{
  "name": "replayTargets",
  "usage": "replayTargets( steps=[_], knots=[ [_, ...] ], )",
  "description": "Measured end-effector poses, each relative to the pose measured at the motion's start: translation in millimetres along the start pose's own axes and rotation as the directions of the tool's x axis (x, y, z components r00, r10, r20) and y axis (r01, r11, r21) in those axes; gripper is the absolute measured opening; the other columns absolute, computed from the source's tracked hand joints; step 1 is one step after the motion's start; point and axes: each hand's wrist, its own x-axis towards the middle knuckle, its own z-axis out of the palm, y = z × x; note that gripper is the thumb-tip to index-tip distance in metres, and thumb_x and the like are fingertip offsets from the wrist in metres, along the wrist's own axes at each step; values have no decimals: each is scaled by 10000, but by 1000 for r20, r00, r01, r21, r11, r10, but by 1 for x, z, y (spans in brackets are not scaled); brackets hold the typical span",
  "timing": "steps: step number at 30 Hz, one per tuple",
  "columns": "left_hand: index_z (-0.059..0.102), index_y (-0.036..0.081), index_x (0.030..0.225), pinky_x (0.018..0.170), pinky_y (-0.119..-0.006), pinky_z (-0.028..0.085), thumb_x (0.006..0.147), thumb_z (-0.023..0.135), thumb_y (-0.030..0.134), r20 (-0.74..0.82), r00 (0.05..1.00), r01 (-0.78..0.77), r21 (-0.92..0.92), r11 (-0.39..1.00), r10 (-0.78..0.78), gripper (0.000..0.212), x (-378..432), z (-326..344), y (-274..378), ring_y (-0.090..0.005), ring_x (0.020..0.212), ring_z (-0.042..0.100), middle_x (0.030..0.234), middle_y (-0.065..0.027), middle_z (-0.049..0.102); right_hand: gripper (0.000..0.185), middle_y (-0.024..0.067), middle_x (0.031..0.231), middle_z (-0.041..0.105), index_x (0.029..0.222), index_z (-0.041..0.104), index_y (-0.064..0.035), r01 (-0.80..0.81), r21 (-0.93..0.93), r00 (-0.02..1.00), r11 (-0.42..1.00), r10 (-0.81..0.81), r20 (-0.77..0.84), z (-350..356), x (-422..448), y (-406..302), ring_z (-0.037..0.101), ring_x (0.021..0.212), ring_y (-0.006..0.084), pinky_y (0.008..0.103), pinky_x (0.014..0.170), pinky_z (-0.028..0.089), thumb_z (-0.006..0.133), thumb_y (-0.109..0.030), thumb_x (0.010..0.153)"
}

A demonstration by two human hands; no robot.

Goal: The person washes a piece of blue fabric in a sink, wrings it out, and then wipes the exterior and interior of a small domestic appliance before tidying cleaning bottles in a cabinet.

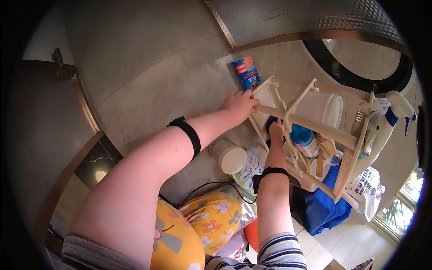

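Note:
My left hand [241, 105] grips a cream plastic storage rack [310, 126] at the end of one of its posts. The rack looks tilted, with slotted shelves and round posts. Through its frame reaches my right hand [276, 130], touching a dark blue object [269, 124] against a shelf; its fingers are partly hidden, so the hold is unclear. Beside that hand, within the rack, are a blue-topped bottle [304, 140] and a wooden-handled brush [323, 152]. A white tub [319, 108] sits farther along. At the far end is a spray bottle [384, 131] with a blue trigger.
Near the tiled wall stands a blue and orange package [247, 72]. A lidded jar [229, 157] and a plastic packet [249, 168] lie beside my forearms. Beyond are blue fabric [329, 204], a white laundry bag [366, 189] and a front-loading washer door [361, 64]. A black cord [216, 183] crosses below.

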Motion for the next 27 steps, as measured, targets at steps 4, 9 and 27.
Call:
replayTargets(
  steps=[4, 9, 27],
  knots=[
    [671, 193, 1069, 859, -395, 474, 807, 692, 253, -12, 1000, -11, -28, 1000, 11, 270, -1, 3, 2, -224, 1037, 582, 1047, -15, 572, 588, 280, 1326, 500, 1394, 456, -99, 141, -270, 984, 952, -165, -68, 16, 23, -29, 468, 1223, 454, 461, 1001, 411, 531, -376, 880],
    [678, 205, 1018, 827, -415, 449, 802, 688, 265, -21, 999, -23, 97, 995, 25, 224, 0, -9, -1, -210, 989, 597, 1030, 0, 576, 572, 272, 1449, 360, 1426, 429, -186, 469, -51, 881, 882, -471, -41, 24, 28, -75, 398, 1309, 429, 451, 1040, 389, 570, -272, 879],
    [689, 222, 935, 813, -376, 388, 785, 693, 259, -112, 992, -44, 125, 991, 58, 155, 1, -2, -2, -162, 973, 566, 959, 45, 568, 431, 237, 1242, 577, 1306, 557, -138, 372, 178, 925, 911, -348, -151, -5, 0, -60, 536, 1171, 391, 432, 1000, 411, 563, -142, 875]
  ],
)
